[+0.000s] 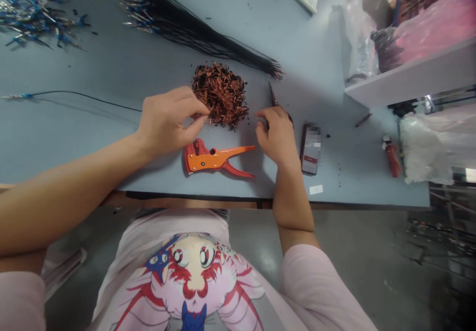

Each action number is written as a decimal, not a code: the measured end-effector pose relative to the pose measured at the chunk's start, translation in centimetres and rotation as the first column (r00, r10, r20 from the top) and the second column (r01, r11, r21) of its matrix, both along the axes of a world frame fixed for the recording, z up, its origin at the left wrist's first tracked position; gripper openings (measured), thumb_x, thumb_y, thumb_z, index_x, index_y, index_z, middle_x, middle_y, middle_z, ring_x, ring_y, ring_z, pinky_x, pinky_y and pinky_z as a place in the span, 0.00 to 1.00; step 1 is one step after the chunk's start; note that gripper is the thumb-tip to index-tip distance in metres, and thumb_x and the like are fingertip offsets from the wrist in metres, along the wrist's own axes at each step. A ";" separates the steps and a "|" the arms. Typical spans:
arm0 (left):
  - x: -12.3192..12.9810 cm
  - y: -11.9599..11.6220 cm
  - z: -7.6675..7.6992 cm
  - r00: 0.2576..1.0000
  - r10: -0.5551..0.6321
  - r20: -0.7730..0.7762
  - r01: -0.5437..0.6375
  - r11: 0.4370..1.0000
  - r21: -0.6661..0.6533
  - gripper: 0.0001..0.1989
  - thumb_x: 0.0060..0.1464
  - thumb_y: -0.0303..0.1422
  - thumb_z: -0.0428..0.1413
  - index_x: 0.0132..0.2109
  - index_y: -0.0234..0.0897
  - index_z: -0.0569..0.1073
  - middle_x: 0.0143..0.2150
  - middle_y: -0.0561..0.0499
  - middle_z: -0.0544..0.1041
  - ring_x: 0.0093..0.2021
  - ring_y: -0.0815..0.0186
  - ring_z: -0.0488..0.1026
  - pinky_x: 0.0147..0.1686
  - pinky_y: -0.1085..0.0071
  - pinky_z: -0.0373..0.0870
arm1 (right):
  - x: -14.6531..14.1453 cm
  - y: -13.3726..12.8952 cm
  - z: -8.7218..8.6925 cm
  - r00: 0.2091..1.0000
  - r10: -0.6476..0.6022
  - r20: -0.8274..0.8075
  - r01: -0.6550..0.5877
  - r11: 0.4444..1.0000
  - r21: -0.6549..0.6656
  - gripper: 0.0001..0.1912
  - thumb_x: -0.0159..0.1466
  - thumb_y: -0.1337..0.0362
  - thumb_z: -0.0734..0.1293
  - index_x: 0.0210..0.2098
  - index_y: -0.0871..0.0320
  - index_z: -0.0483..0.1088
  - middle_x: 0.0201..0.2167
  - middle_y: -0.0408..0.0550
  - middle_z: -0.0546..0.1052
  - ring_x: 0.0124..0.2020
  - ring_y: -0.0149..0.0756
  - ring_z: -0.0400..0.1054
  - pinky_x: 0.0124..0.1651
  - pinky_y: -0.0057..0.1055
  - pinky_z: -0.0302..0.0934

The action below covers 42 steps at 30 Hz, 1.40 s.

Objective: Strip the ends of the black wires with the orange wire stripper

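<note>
Here's the left hand [171,122], fingers drawn in to a near-pinch right at the edge of a heap of copper wire clippings [219,95] in the middle of the blue-grey table [111,157]; whether those fingertips have hold of any strands, I can't tell. The heap is roughly round, with no clear long axis. Over on the right, the right hand [275,135] is curled, fingers closed over the dark handle of a pair of scissors [272,95], the blades pointing up and slightly left, away from the person. Just below the heap lie orange wire strippers [219,160], nose to the left, between the two hands. Above, a long bundle of black wires [193,28] runs diagonally, blue-tipped ends toward the upper left. A phone [310,148] lies just right of the right hand.
</note>
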State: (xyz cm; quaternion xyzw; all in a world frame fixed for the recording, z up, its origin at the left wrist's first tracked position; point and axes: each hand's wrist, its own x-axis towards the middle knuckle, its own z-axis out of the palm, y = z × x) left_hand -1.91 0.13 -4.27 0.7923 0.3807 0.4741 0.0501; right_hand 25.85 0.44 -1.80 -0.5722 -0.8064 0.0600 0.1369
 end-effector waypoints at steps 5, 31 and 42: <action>0.2 -0.1 0.1 0.999 0.021 0.025 -0.021 1.000 0.008 0.05 0.54 0.26 0.59 0.35 0.41 0.76 0.29 0.55 0.75 0.30 0.68 0.70 0.25 0.67 0.58 | -0.2 0.1 -0.4 0.997 0.076 0.019 -0.074 0.995 -0.072 0.15 0.63 0.73 0.60 0.45 0.58 0.74 0.47 0.60 0.78 0.54 0.55 0.69 0.61 0.59 0.61; -0.7 1.2 0.4 0.959 0.144 0.246 -0.126 0.988 -0.086 0.04 0.60 0.30 0.59 0.36 0.44 0.75 0.29 0.54 0.73 0.29 0.66 0.69 0.34 0.65 0.65 | -1.2 -3.3 4.3 0.837 -0.019 -0.546 -0.225 0.899 -0.376 0.17 0.50 0.63 0.74 0.39 0.55 0.74 0.38 0.46 0.77 0.37 0.39 0.72 0.45 0.39 0.68; 0.3 0.3 0.2 0.931 0.106 0.350 -0.063 0.989 -0.133 0.03 0.60 0.30 0.60 0.36 0.43 0.75 0.31 0.54 0.75 0.28 0.69 0.68 0.29 0.70 0.65 | -4.2 -2.8 0.9 0.103 -0.611 -0.785 -0.349 0.716 -0.604 0.18 0.55 0.58 0.73 0.43 0.56 0.73 0.41 0.49 0.80 0.45 0.45 0.77 0.56 0.51 0.72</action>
